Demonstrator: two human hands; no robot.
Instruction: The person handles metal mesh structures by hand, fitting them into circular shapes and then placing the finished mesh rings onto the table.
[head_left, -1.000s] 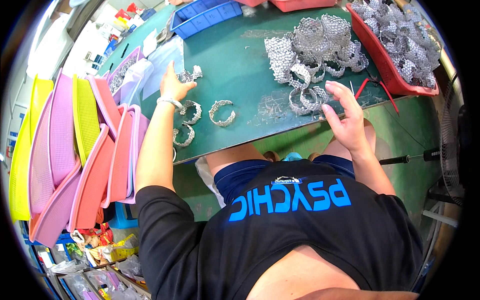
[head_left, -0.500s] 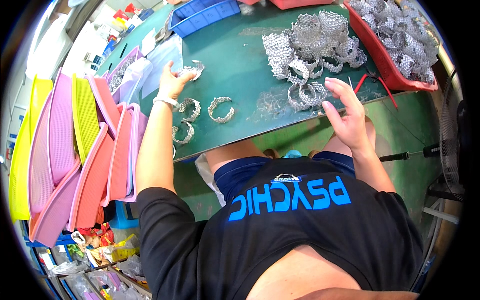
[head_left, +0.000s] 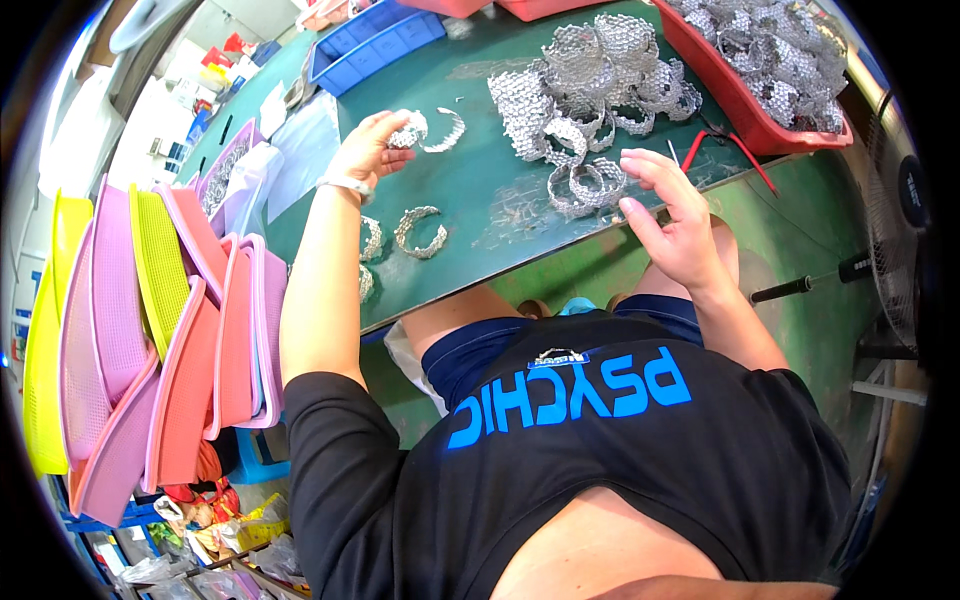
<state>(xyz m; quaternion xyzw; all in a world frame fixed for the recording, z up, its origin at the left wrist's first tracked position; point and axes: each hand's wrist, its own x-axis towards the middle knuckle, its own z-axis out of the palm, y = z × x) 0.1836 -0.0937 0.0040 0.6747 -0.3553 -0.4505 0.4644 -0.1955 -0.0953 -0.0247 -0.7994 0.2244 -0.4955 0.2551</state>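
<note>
My left hand [head_left: 370,155] is over the table's left part, fingers curled round a silver openwork cuff bracelet [head_left: 409,132]. Just right of it lies a second C-shaped cuff [head_left: 452,132]. Closer to the table's front edge rests another open cuff [head_left: 420,233], and two more are partly hidden behind my left forearm. My right hand [head_left: 675,220] hovers by the front edge with its fingers apart, holding nothing. Beside its fingertips are round silver bands [head_left: 587,188], in front of a heap of silver mesh bands [head_left: 600,80].
A red bin [head_left: 770,125] full of silver bands stands at the right, with red-handled pliers [head_left: 725,145] before it. Farther back is a blue crate [head_left: 375,45]. Pink, purple and yellow-green baskets [head_left: 185,380] are stacked at my left. A fan [head_left: 900,210] stands far right.
My left hand has gone from spread fingers beside the cuffs to fingers curled on one, slightly right of before. My right hand keeps its open pose; the whole view has shifted a little.
</note>
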